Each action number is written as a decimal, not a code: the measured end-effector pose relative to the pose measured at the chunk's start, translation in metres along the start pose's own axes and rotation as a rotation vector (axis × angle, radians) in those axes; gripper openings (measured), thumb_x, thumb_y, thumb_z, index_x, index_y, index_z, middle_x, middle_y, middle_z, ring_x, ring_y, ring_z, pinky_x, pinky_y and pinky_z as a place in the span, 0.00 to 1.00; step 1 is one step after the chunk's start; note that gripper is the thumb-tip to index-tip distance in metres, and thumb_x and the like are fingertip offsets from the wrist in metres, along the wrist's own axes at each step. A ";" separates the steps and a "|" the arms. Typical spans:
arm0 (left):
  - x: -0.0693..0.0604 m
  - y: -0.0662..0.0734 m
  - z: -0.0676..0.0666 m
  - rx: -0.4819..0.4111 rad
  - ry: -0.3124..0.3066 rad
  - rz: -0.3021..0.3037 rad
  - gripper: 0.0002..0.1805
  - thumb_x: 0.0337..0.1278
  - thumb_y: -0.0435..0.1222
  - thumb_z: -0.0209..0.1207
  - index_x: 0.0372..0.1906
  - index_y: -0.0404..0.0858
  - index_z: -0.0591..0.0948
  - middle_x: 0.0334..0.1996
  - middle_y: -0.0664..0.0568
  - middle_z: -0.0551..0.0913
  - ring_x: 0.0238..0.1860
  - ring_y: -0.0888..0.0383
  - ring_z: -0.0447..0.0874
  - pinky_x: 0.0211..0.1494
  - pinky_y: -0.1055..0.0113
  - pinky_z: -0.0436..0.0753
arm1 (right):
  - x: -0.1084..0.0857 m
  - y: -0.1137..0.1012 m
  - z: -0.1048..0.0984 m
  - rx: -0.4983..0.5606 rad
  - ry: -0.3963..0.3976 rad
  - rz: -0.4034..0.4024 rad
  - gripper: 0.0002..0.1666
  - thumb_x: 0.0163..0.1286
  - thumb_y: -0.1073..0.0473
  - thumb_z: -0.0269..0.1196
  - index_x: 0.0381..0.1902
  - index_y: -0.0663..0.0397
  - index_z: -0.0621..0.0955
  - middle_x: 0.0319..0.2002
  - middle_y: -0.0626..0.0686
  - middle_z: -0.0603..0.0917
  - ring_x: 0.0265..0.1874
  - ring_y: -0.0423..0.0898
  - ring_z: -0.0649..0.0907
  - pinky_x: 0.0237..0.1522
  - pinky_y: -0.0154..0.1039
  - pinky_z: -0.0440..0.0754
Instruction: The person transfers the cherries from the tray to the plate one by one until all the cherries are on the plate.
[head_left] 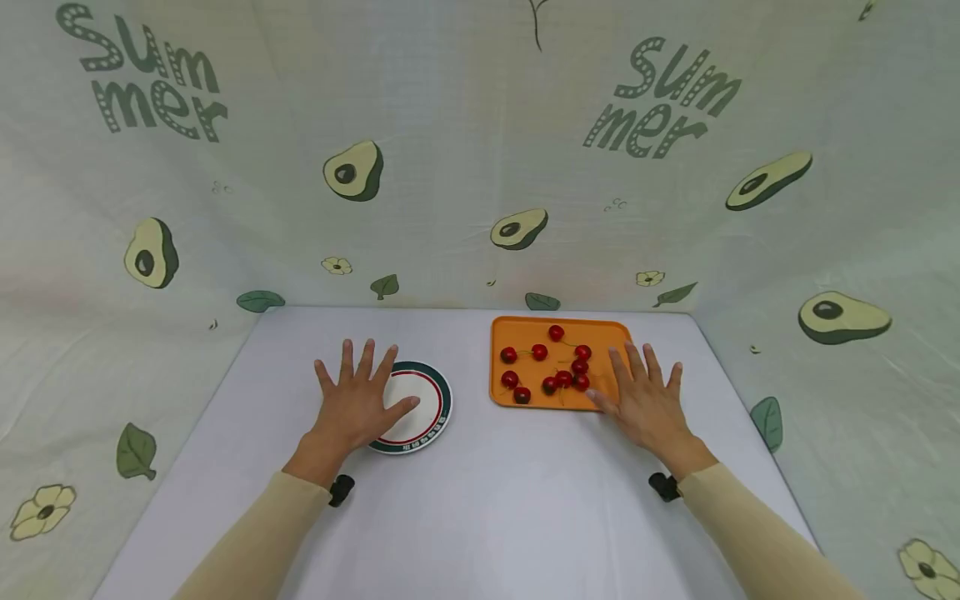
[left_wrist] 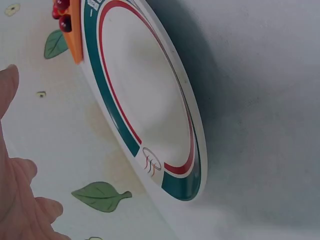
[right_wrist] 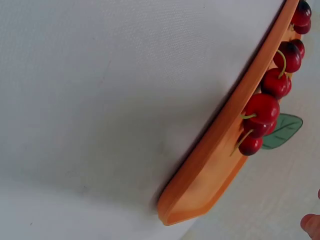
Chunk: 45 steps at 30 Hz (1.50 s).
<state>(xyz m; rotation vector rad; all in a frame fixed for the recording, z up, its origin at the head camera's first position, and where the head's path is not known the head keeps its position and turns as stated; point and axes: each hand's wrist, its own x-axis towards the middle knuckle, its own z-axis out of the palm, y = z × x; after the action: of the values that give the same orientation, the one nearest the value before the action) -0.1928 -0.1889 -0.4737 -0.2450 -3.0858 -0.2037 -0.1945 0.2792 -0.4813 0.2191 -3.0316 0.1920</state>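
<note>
Left grip (head_left: 351, 410) and right grip (head_left: 647, 410) are spread wide over the counter (head_left: 465, 517), fully released.
In the head view, the plate (head_left: 417, 385) is partly covered by the left grip, and the orange tray (head_left: 525, 333) of cherries (head_left: 563, 379) is overlapped by the right; whether either is touched cannot be told. A drawn emblem (left_wrist: 151, 159) on the plate's rim is shown only by the left wrist view.

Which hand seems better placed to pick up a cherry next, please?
Probably the right hand: it is close to the cherries on the orange tray, while the left hand is nearer the plate.
</note>
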 end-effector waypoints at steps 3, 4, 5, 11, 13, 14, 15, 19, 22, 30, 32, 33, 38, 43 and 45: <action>0.002 0.001 0.001 -0.004 0.002 0.007 0.56 0.62 0.74 0.52 0.87 0.50 0.52 0.86 0.37 0.45 0.84 0.29 0.29 0.74 0.18 0.28 | 0.001 0.002 0.000 -0.006 0.002 0.002 0.57 0.76 0.23 0.49 0.85 0.56 0.54 0.83 0.68 0.51 0.82 0.72 0.45 0.72 0.85 0.33; 0.003 0.002 0.002 -0.003 0.005 0.009 0.56 0.62 0.74 0.52 0.87 0.50 0.52 0.86 0.37 0.46 0.84 0.29 0.30 0.74 0.18 0.28 | 0.001 0.002 0.000 -0.006 0.003 0.002 0.57 0.76 0.23 0.49 0.85 0.56 0.54 0.83 0.69 0.50 0.82 0.72 0.45 0.72 0.85 0.33; 0.004 0.002 0.003 -0.004 0.007 0.012 0.56 0.62 0.74 0.52 0.87 0.50 0.53 0.86 0.37 0.46 0.84 0.29 0.30 0.74 0.18 0.29 | 0.002 0.002 0.000 -0.007 0.003 0.001 0.57 0.76 0.24 0.49 0.85 0.56 0.54 0.83 0.69 0.50 0.82 0.72 0.46 0.72 0.85 0.33; 0.008 0.012 0.006 -0.002 0.006 0.029 0.55 0.64 0.73 0.51 0.87 0.49 0.53 0.85 0.37 0.47 0.84 0.30 0.31 0.76 0.19 0.29 | 0.005 0.007 -0.001 0.010 -0.004 -0.012 0.56 0.77 0.25 0.50 0.85 0.57 0.54 0.83 0.69 0.50 0.82 0.72 0.46 0.73 0.84 0.33; 0.010 0.019 0.008 0.010 0.005 0.038 0.54 0.64 0.72 0.51 0.87 0.49 0.53 0.85 0.38 0.48 0.85 0.30 0.32 0.76 0.20 0.30 | 0.007 0.012 -0.001 0.026 -0.018 -0.015 0.55 0.78 0.27 0.51 0.85 0.57 0.53 0.83 0.69 0.50 0.82 0.73 0.45 0.74 0.82 0.32; 0.011 0.023 0.009 0.015 -0.002 0.042 0.54 0.65 0.72 0.51 0.87 0.49 0.53 0.86 0.38 0.48 0.85 0.31 0.32 0.77 0.21 0.30 | 0.008 0.014 -0.002 0.031 -0.027 -0.014 0.54 0.79 0.28 0.51 0.85 0.58 0.52 0.83 0.70 0.49 0.82 0.73 0.45 0.75 0.81 0.32; 0.013 0.029 0.011 0.020 -0.005 0.050 0.53 0.65 0.72 0.51 0.87 0.49 0.53 0.86 0.39 0.48 0.85 0.32 0.32 0.78 0.22 0.31 | 0.010 0.018 -0.002 0.034 -0.034 -0.013 0.54 0.79 0.29 0.51 0.85 0.59 0.52 0.83 0.70 0.49 0.82 0.73 0.44 0.76 0.80 0.33; 0.024 0.056 0.017 0.019 -0.035 0.086 0.53 0.66 0.72 0.50 0.86 0.47 0.55 0.85 0.41 0.50 0.86 0.35 0.35 0.81 0.26 0.34 | 0.017 0.034 0.000 0.019 -0.068 0.007 0.53 0.81 0.32 0.51 0.85 0.63 0.51 0.83 0.71 0.48 0.82 0.73 0.45 0.77 0.78 0.36; 0.035 0.080 0.027 0.019 -0.067 0.110 0.53 0.67 0.72 0.50 0.86 0.43 0.56 0.85 0.42 0.52 0.86 0.39 0.38 0.84 0.31 0.36 | 0.025 0.046 0.006 -0.001 -0.109 0.025 0.53 0.81 0.33 0.50 0.84 0.65 0.51 0.83 0.73 0.48 0.81 0.74 0.46 0.78 0.78 0.38; 0.060 0.123 0.055 0.065 -0.159 0.148 0.52 0.70 0.69 0.51 0.85 0.39 0.56 0.85 0.43 0.54 0.86 0.42 0.43 0.87 0.39 0.43 | 0.038 0.066 0.021 0.048 -0.267 0.077 0.55 0.82 0.33 0.49 0.82 0.72 0.49 0.81 0.76 0.47 0.80 0.76 0.46 0.76 0.79 0.39; 0.063 0.128 0.059 0.074 -0.173 0.158 0.52 0.71 0.68 0.50 0.85 0.39 0.56 0.85 0.43 0.55 0.86 0.43 0.44 0.87 0.39 0.44 | 0.039 0.067 0.025 0.073 -0.291 0.080 0.56 0.82 0.32 0.49 0.82 0.73 0.49 0.81 0.76 0.47 0.80 0.76 0.46 0.77 0.79 0.38; 0.064 0.131 0.060 0.078 -0.180 0.164 0.52 0.71 0.69 0.50 0.85 0.39 0.57 0.85 0.43 0.56 0.86 0.43 0.45 0.87 0.39 0.44 | 0.039 0.067 0.027 0.084 -0.302 0.081 0.56 0.81 0.32 0.49 0.82 0.73 0.49 0.81 0.76 0.47 0.80 0.75 0.46 0.77 0.78 0.38; 0.068 0.138 0.063 0.099 -0.239 0.181 0.51 0.73 0.69 0.45 0.84 0.38 0.57 0.84 0.45 0.57 0.86 0.46 0.47 0.87 0.38 0.43 | 0.038 0.068 0.036 0.098 -0.334 0.047 0.57 0.82 0.32 0.47 0.81 0.78 0.48 0.80 0.77 0.50 0.80 0.75 0.50 0.80 0.74 0.43; 0.067 0.141 0.064 0.137 -0.280 0.212 0.50 0.74 0.69 0.43 0.85 0.37 0.56 0.84 0.45 0.57 0.86 0.46 0.47 0.87 0.38 0.41 | 0.030 0.068 0.037 0.061 -0.314 0.031 0.56 0.83 0.33 0.47 0.79 0.81 0.50 0.78 0.80 0.53 0.79 0.76 0.54 0.80 0.72 0.49; 0.064 0.141 0.062 0.158 -0.278 0.221 0.50 0.74 0.69 0.44 0.85 0.37 0.56 0.84 0.45 0.57 0.86 0.46 0.47 0.87 0.38 0.42 | 0.026 0.067 0.035 0.042 -0.307 0.022 0.57 0.82 0.32 0.48 0.79 0.81 0.51 0.78 0.80 0.54 0.79 0.76 0.55 0.79 0.72 0.50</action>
<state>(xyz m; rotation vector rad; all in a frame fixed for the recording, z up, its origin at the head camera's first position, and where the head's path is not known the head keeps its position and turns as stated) -0.2355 -0.0324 -0.5143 -0.6552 -3.2858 0.0902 -0.2332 0.3372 -0.5214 0.2384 -3.3385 0.2446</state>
